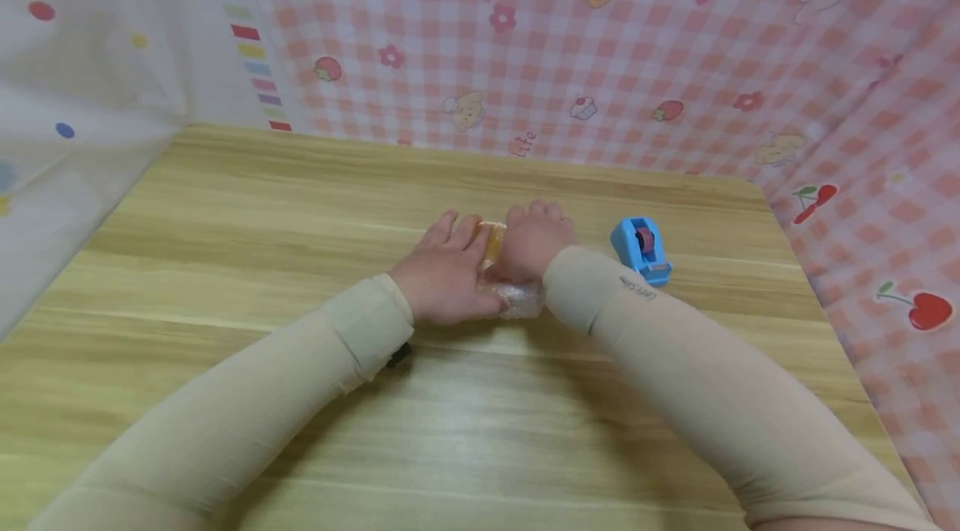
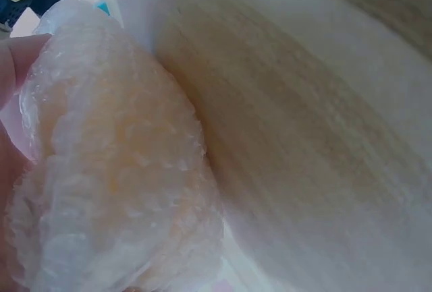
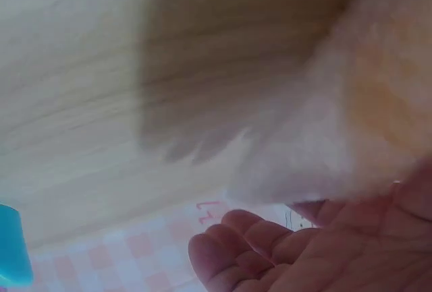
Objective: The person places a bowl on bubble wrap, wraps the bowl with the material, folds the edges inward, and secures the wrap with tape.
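A bundle of clear bubble wrap (image 1: 519, 302) with something orange-yellow inside lies on the wooden table between both hands. My left hand (image 1: 442, 281) rests against its left side, fingers spread and thumb along the near edge. On the right, my right hand (image 1: 536, 243) presses over the top of the bundle. The left wrist view shows the puffy wrap (image 2: 115, 143) close up, a fingertip touching its edge. Blurred in the right wrist view, the wrap sits above the right palm (image 3: 337, 251), whose fingers are loosely extended. The wrapped item itself stays hidden.
A blue tape dispenser (image 1: 641, 252) with a reddish roll stands right of the hands. Pink checked cloth (image 1: 525, 56) hangs behind the table (image 1: 465, 439) and along its right; a white dotted sheet (image 1: 90, 56) hangs at the left.
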Tool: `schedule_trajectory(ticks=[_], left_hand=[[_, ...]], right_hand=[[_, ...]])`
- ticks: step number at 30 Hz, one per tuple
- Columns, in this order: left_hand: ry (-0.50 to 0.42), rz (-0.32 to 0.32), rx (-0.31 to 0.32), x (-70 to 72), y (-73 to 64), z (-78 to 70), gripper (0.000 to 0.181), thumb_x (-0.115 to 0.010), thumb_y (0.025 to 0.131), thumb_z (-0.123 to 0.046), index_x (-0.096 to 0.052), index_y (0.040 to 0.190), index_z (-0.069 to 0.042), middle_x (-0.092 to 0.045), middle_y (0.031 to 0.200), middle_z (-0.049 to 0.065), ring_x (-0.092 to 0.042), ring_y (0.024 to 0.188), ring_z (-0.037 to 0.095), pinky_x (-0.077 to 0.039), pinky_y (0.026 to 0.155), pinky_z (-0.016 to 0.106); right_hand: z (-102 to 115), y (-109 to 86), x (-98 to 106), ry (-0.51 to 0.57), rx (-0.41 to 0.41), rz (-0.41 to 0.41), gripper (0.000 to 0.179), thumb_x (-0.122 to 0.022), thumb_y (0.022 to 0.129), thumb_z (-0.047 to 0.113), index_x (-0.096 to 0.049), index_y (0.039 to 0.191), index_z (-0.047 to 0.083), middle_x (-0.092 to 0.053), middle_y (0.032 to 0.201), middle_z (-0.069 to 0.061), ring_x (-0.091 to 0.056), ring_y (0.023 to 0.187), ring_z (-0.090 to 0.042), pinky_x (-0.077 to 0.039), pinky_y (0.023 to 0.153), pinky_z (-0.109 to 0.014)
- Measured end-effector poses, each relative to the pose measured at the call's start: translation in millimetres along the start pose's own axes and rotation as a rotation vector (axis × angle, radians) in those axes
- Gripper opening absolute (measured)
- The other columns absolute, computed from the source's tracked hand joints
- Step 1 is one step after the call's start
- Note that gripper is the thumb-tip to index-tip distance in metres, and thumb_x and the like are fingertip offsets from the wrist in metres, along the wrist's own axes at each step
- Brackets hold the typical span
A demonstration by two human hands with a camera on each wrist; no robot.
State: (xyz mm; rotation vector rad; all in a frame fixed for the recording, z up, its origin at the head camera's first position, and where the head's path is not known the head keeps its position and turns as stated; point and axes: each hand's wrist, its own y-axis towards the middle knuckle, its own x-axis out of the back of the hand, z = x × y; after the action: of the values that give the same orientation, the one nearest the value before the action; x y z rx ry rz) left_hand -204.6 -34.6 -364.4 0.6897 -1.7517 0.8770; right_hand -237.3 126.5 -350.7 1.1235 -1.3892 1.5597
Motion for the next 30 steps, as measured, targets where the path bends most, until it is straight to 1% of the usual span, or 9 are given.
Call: schedule_trajectory(ticks=[4, 8, 12, 16, 19, 22, 25, 28, 30], left_hand=[[-0.017, 0.008, 0.017, 1.9, -0.2, 0.6, 0.109, -0.052, 0.095, -0.070, -0.013, 0.167, 0.000, -0.005, 0.177, 0.019, 0.002, 0.164, 0.042, 0.002, 0.135, 0.048], [-0.017, 0.015, 0.025, 2.9, -1.8, 2.3, 0.108, -0.053, 0.094, -0.070, -0.014, 0.167, 0.000, -0.006, 0.177, 0.019, 0.001, 0.164, 0.043, 0.001, 0.135, 0.048], [-0.012, 0.015, 0.016, 3.0, -1.4, 3.6, 0.109, -0.053, 0.094, -0.069, -0.013, 0.167, 0.000, -0.006, 0.177, 0.020, 0.001, 0.164, 0.044, 0.001, 0.135, 0.048], [-0.012, 0.019, 0.015, 2.8, -1.0, 3.7, 0.109, -0.054, 0.094, -0.070, -0.013, 0.167, 0.000, -0.005, 0.177, 0.020, 0.002, 0.164, 0.044, 0.001, 0.135, 0.048], [-0.008, 0.020, 0.012, 3.1, 0.0, 3.9, 0.110, -0.055, 0.094, -0.070, -0.013, 0.167, 0.000, -0.005, 0.177, 0.020, 0.002, 0.164, 0.044, 0.001, 0.135, 0.049], [-0.014, 0.021, 0.015, 4.1, 1.1, 4.8, 0.111, -0.055, 0.093, -0.071, -0.013, 0.168, -0.001, -0.004, 0.177, 0.019, 0.002, 0.164, 0.044, 0.001, 0.135, 0.049], [-0.028, 0.030, 0.024, 5.1, 1.8, 6.4, 0.111, -0.055, 0.093, -0.071, -0.013, 0.168, -0.002, -0.003, 0.178, 0.018, 0.003, 0.164, 0.045, 0.001, 0.135, 0.050], [-0.038, 0.043, 0.030, 6.1, 2.2, 9.2, 0.112, -0.056, 0.092, -0.072, -0.013, 0.169, -0.003, -0.001, 0.178, 0.018, 0.005, 0.163, 0.047, 0.001, 0.135, 0.053], [-0.038, 0.048, 0.028, 7.0, 2.3, 11.6, 0.113, -0.056, 0.092, -0.074, -0.012, 0.169, -0.004, 0.001, 0.178, 0.018, 0.006, 0.162, 0.048, 0.001, 0.134, 0.054]], right_hand=[[-1.6, -2.5, 5.6, -0.003, 0.005, -0.005, 0.096, -0.079, 0.082, 0.063, -0.047, 0.148, 0.002, -0.051, 0.143, -0.023, -0.045, 0.136, -0.040, -0.041, 0.119, -0.054], [0.3, -5.6, 4.9, -0.004, 0.004, -0.010, 0.094, -0.082, 0.081, 0.059, -0.048, 0.147, 0.001, -0.049, 0.144, -0.025, -0.044, 0.136, -0.041, -0.041, 0.119, -0.056], [2.6, -7.1, 3.0, -0.005, -0.011, 0.004, 0.089, -0.082, 0.082, 0.059, -0.050, 0.144, 0.003, -0.049, 0.141, -0.024, -0.043, 0.133, -0.040, -0.042, 0.117, -0.055], [2.7, -7.3, 2.7, 0.002, -0.018, 0.011, 0.089, -0.081, 0.083, 0.059, -0.049, 0.144, 0.002, -0.049, 0.141, -0.024, -0.042, 0.134, -0.041, -0.041, 0.117, -0.055], [0.1, -5.7, 1.0, 0.019, -0.016, 0.006, 0.091, -0.082, 0.082, 0.059, -0.049, 0.145, 0.002, -0.050, 0.142, -0.023, -0.042, 0.135, -0.040, -0.041, 0.118, -0.055], [-3.7, -2.5, -0.9, 0.034, -0.001, -0.005, 0.091, -0.079, 0.085, 0.061, -0.049, 0.146, 0.002, -0.051, 0.143, -0.022, -0.044, 0.134, -0.039, -0.042, 0.118, -0.055], [-8.2, 0.4, -1.2, 0.051, 0.031, -0.024, 0.091, -0.072, 0.092, 0.062, -0.045, 0.152, 0.000, -0.047, 0.154, -0.025, -0.040, 0.145, -0.042, -0.035, 0.125, -0.056], [-13.5, 0.8, 1.7, 0.066, 0.069, -0.037, 0.089, -0.062, 0.100, 0.060, -0.036, 0.161, 0.000, -0.035, 0.167, -0.024, -0.027, 0.158, -0.043, -0.020, 0.132, -0.056], [-17.0, -0.9, 4.6, 0.101, 0.077, -0.047, 0.086, -0.057, 0.104, 0.057, -0.031, 0.163, 0.000, -0.030, 0.171, -0.023, -0.019, 0.162, -0.041, -0.012, 0.134, -0.055]])
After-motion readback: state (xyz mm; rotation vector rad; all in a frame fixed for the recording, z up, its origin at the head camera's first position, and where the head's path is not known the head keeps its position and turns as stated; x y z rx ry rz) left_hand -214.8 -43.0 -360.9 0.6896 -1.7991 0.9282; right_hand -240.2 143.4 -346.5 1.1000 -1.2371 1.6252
